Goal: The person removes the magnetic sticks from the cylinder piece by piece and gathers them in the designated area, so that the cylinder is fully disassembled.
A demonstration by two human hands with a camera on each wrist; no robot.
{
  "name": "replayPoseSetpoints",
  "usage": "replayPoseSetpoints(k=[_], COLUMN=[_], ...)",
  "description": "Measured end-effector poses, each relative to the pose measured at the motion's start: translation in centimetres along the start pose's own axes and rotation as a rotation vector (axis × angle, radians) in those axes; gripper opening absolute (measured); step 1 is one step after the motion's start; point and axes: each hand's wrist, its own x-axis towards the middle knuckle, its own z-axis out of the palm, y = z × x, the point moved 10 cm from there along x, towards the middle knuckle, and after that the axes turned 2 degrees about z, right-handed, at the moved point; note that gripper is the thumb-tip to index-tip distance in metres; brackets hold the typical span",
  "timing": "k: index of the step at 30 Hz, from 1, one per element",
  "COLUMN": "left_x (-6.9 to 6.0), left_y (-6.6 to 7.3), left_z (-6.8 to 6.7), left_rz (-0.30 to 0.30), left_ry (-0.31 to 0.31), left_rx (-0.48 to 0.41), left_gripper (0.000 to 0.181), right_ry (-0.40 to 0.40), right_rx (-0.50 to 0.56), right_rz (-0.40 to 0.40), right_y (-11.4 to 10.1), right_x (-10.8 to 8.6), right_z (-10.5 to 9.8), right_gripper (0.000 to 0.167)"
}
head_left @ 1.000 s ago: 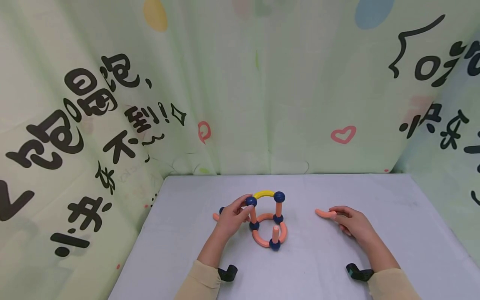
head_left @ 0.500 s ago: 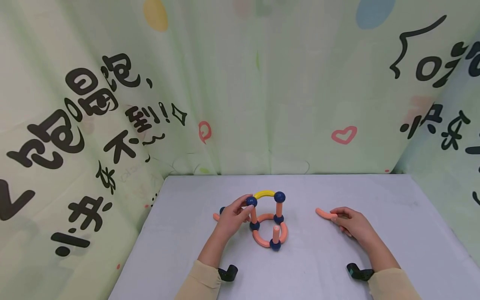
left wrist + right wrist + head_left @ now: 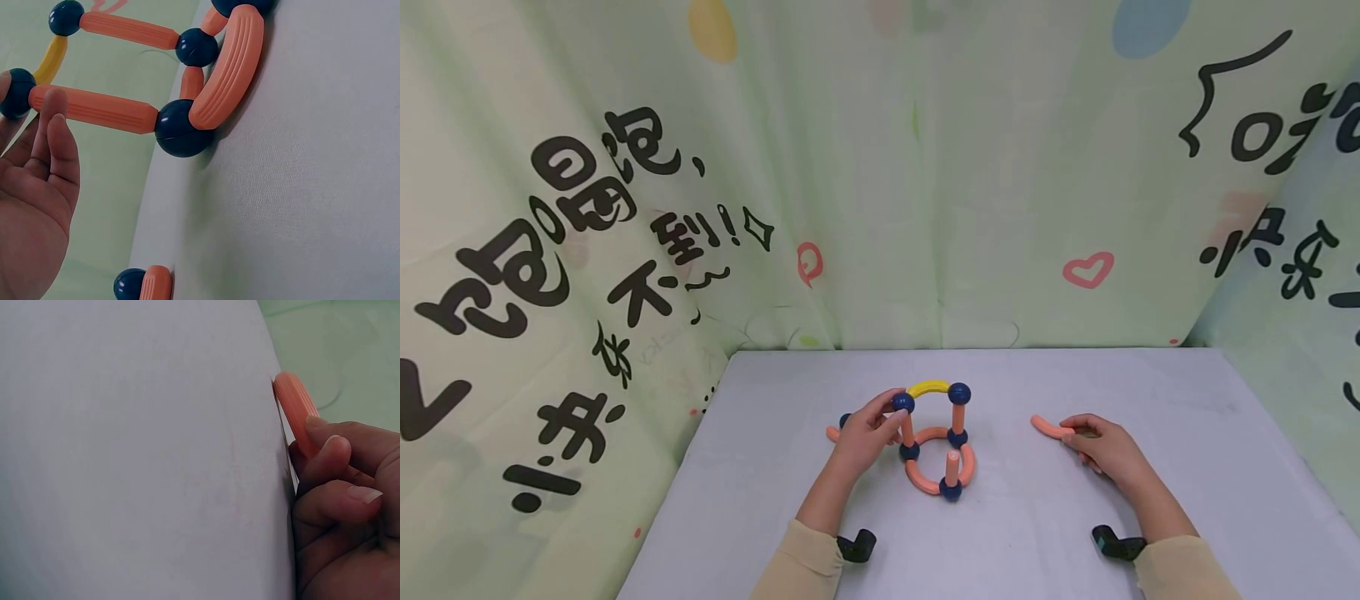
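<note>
The left hand [image 3: 863, 435] pinches the upper left blue ball [image 3: 903, 403] of a standing frame of orange rods and blue balls. In the left wrist view that ball [image 3: 19, 94] is between thumb and fingers, and other fingers touch the orange upright [image 3: 100, 109]. A curved yellow rod [image 3: 928, 387] bridges the two top balls. The base is a ring of curved orange rods [image 3: 967, 463] with blue balls; a short orange upright [image 3: 952, 468] stands on the front ball. At the right, the right hand [image 3: 1105, 446] pinches one end of a curved orange rod [image 3: 1048, 427], also seen in the right wrist view [image 3: 295, 406].
Left of the frame, partly behind the left hand, lie another blue ball [image 3: 844, 420] and orange rod [image 3: 832, 433]; the left wrist view shows this ball [image 3: 129, 284] too. A white cloth covers the table [image 3: 1015, 533], and a printed curtain [image 3: 985, 167] hangs behind it.
The free end of the curved orange rod in the right hand has tipped up slightly. The left hand and the frame have not visibly moved.
</note>
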Motion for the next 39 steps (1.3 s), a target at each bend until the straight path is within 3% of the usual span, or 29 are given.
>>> replayPoseSetpoints(k=[15,20,25,30,39], left_x=[0.1,0.2,0.1,0.2,0.2], left_y=[-0.4,-0.5,-0.4,-0.3,-0.4], left_z=[0.2,0.3,0.4,0.4,0.4], left_rz=[-0.024,-0.027,-0.009,-0.005,-0.014], left_ry=[0.009,-0.003,-0.020,-0.026,-0.031], left_rx=[-0.015,-0.033,-0.066,-0.077,-0.081], left_gripper=[0.045,0.045,0.043,0.043,0.043], right_ry=[0.033,0.046,0.055,-0.005,-0.187], right_rx=[-0.042,-0.108,-0.128,-0.092,-0.068], right_rz=[0.011,-0.026,-0.069,-0.131,-0.209], right_y=[-0.1,-1.6,-4.7,-7.4,-10.1], right_x=[0.0,-0.9,-2.3,-3.6,-5.6], right_z=[0.0,0.0,0.5,2.9,8.8], right_gripper=[0.042,0.043,0.046,0.040,0.032])
